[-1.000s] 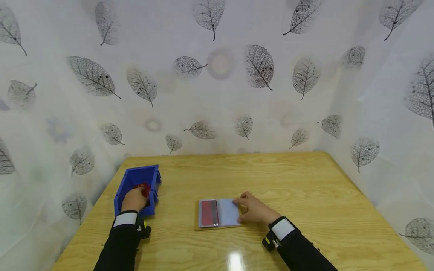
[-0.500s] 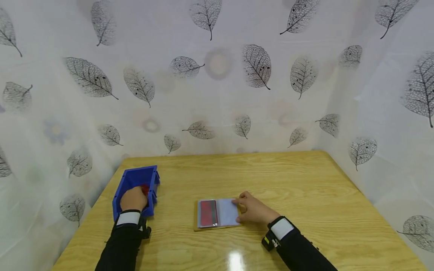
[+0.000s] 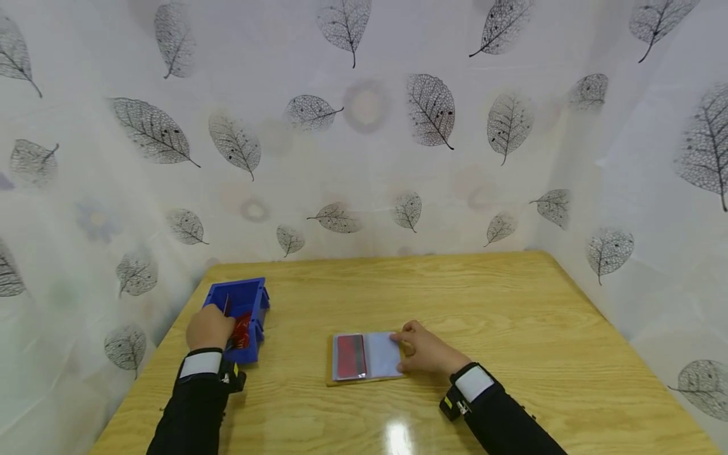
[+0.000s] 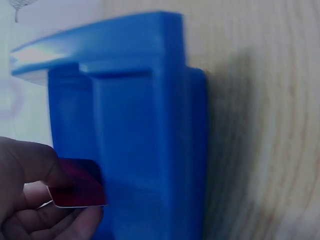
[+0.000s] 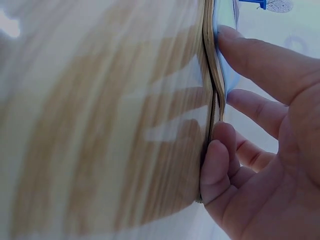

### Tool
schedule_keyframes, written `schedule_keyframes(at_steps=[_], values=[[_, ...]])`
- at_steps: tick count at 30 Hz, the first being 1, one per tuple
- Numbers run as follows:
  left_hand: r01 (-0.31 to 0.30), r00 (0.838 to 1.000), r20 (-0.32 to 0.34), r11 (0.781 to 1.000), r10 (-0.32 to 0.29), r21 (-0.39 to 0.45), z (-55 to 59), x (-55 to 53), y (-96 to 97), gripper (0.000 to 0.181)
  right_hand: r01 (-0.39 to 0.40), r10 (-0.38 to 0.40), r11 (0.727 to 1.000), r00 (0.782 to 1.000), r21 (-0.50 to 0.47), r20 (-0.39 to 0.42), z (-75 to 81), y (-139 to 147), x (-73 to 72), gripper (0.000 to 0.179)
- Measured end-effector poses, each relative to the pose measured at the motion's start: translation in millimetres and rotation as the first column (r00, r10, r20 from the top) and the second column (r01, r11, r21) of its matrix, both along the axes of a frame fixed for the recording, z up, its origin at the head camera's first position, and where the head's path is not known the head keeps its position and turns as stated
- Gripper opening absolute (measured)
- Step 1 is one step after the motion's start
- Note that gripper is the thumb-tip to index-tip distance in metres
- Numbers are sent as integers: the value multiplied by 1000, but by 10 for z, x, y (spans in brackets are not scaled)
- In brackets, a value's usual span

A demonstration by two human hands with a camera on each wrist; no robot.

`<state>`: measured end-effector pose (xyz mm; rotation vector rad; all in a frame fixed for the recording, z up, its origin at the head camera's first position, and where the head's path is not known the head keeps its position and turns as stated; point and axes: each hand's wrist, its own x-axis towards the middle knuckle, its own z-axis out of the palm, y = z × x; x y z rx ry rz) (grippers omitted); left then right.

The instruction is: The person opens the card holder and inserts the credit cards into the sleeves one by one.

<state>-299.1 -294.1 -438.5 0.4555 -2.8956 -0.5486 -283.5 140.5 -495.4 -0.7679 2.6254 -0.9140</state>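
Observation:
My left hand (image 3: 210, 328) is over the left side of a blue plastic bin (image 3: 261, 328) and pinches a dark red card (image 4: 80, 192) between thumb and fingers. In the left wrist view the card lies close to the bin's inner wall. More red cards (image 3: 241, 331) lie inside the bin. At the table's middle a card holder (image 3: 382, 356) lies spread out, a red card (image 3: 349, 357) in the clear sleeve of its left page. My right hand (image 3: 428, 351) holds the holder's right edge; the right wrist view shows fingers (image 5: 250, 57) on the page and others curled at its edge.
The wooden table (image 3: 483, 303) has a light grain and a shiny spot near its front. Behind and beside it hangs a pale curtain (image 3: 364, 164) printed with leaves. The bin stands near the table's left edge.
My left hand has come up from inside the bin and shifted left, now with a card in its fingers. The right hand and the card holder stay in place.

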Motion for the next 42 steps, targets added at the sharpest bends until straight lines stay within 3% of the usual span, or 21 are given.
schedule_keyframes(at_steps=[5,8,13,17,20,22,24,27,29,31,37,42], values=[[-36,993,-113,998,42,56,90,-25,83,22,4,-4,1000,1000,6,-7,-25,-4,0,63],[-55,970,-229,991,83,125,170,-23,199,25,5,-5,1000,1000,6,-4,-26,-5,2,63],[44,927,-373,978,36,203,315,17,450,45,15,-15,1000,1000,5,4,-15,-9,5,63],[135,921,-390,956,-25,259,394,51,654,37,20,-20,1000,1000,-3,14,-11,-14,2,63],[189,937,-342,928,-73,320,378,70,810,27,16,-16,1000,1000,-3,13,-14,-13,-4,63],[247,951,-281,869,-132,428,306,91,941,22,17,-17,1000,1000,-4,11,-17,-10,-6,63],[272,961,-208,778,-184,567,178,120,1094,16,14,-14,1000,1000,-3,13,-20,-6,-8,63],[235,965,-103,623,-240,746,-42,180,1324,10,17,-16,1000,1000,-1,15,-22,-5,-9,64],[209,963,-62,585,-262,783,-168,215,1443,12,16,-16,1000,1000,1,19,-16,-6,-9,63],[200,958,-36,576,-284,793,-254,244,1536,15,18,-18,1000,1000,2,18,-15,-10,-9,63],[268,924,-26,601,-381,753,-427,275,1689,12,27,-28,1000,999,9,18,-28,-19,-8,61],[283,925,-32,628,-379,725,-476,282,1734,16,26,-26,1000,1000,6,14,-7,-18,-2,61]])
